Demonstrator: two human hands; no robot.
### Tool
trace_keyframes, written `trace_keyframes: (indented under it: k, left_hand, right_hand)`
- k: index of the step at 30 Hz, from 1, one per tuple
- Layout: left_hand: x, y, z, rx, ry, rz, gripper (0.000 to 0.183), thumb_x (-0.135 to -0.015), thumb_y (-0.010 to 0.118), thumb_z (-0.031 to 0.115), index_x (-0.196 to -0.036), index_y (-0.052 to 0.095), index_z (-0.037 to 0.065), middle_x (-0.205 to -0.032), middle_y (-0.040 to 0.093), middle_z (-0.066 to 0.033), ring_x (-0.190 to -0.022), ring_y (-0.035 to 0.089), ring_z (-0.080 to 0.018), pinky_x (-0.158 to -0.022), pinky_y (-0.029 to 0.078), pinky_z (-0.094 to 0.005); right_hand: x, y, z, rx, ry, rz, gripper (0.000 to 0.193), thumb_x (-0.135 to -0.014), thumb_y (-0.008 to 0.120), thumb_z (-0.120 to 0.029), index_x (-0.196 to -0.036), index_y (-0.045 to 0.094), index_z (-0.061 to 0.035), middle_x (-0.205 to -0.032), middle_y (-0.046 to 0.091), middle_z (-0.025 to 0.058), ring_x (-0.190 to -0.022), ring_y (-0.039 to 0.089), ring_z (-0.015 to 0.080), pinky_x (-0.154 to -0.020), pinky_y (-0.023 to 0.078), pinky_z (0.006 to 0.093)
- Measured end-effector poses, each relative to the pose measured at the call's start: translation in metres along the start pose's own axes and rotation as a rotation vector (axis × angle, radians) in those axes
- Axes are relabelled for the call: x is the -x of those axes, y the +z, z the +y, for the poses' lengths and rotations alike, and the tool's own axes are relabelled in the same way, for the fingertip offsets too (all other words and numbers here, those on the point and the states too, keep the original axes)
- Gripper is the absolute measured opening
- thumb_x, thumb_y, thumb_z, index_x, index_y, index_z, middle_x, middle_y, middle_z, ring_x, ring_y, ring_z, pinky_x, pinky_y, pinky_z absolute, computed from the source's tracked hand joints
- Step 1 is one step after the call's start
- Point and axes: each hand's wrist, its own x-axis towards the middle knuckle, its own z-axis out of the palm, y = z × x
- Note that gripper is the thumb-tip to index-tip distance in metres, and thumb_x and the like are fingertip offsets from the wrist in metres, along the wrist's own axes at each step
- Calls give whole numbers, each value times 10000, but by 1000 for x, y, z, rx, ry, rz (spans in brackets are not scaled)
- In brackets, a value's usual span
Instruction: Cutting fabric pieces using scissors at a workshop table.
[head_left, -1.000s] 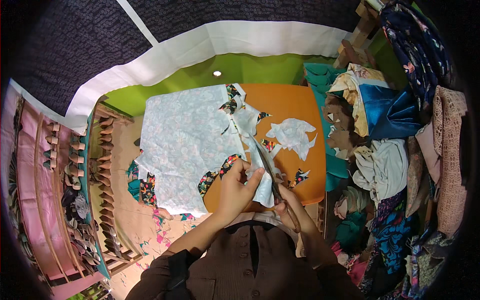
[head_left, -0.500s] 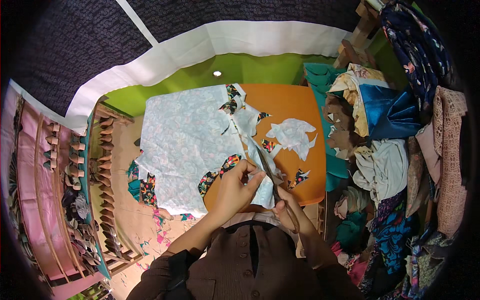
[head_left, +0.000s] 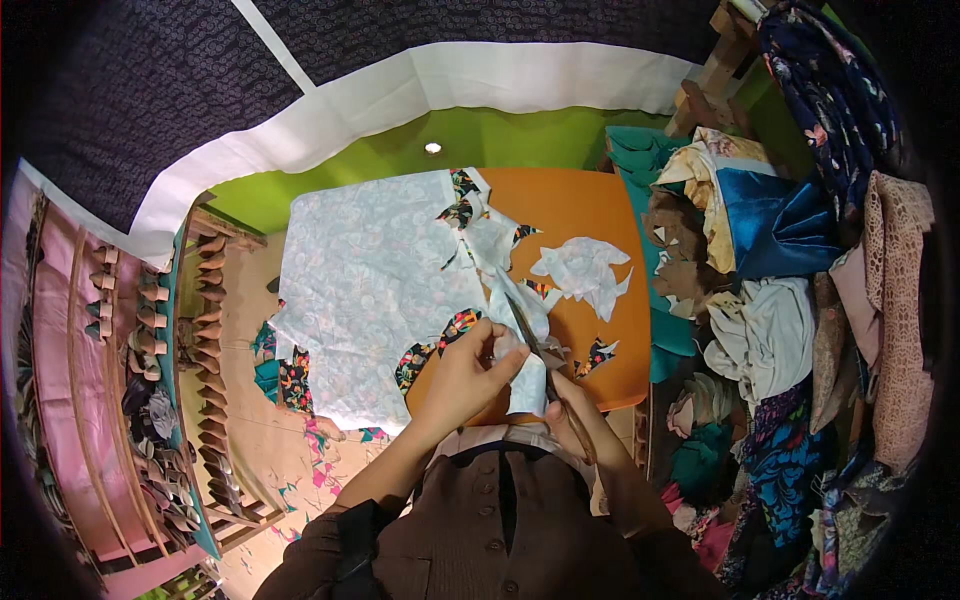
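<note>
Long dark scissors [head_left: 526, 328] are in my right hand [head_left: 572, 412], their blades pointing away from me across a light piece of cloth [head_left: 529, 386]. My left hand [head_left: 472, 368] pinches that cloth beside the blades, thumb and fingers together. Under and beyond my left hand spreads a large fabric sheet [head_left: 370, 270], pale side up, with a faint pattern showing through. Its cut edge folds over in places, baring a dark floral print [head_left: 462, 322]. Whether the blades are apart is hard to make out.
An orange table [head_left: 600, 210] carries the cloth, a loose pale scrap [head_left: 585, 270] and a small floral scrap [head_left: 597, 355]. Heaped fabrics, one a blue cloth [head_left: 775, 220], crowd the right side. Racks of shoe lasts [head_left: 210, 345] stand at left, with scraps [head_left: 318, 455] on the floor.
My right hand and the scissors have shifted very slightly left and away from me. The cloth in my left hand's pinch has moved a little; the left hand is nearly still.
</note>
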Motion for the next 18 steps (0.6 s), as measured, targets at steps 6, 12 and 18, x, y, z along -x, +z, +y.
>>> trace_keyframes:
  k: [6,12,18]
  left_hand:
    - [-4,-6,-16,-10,5,73,251,-765,632,239,-755,545,3,-499,429,-11,-474,369,-65,-429,293,-240]
    - [3,-1,7,63,-45,120,231,-758,643,228,-804,593,7,-527,472,10,-467,362,-35,-425,290,-217]
    - [6,3,6,157,-28,126,192,-765,645,191,-819,593,14,-547,484,55,-472,354,1,-422,277,-187]
  right_hand:
    - [4,-2,-4,-46,18,-29,744,-771,404,-630,-1136,403,18,-844,526,118,-729,492,161,-656,400,284]
    - [5,7,-3,33,-92,55,733,-784,404,-607,-1161,376,21,-875,539,149,-730,527,217,-655,411,309]
    - [2,8,-14,74,-71,19,723,-792,414,-584,-1168,365,32,-950,538,187,-812,551,301,-692,418,343]
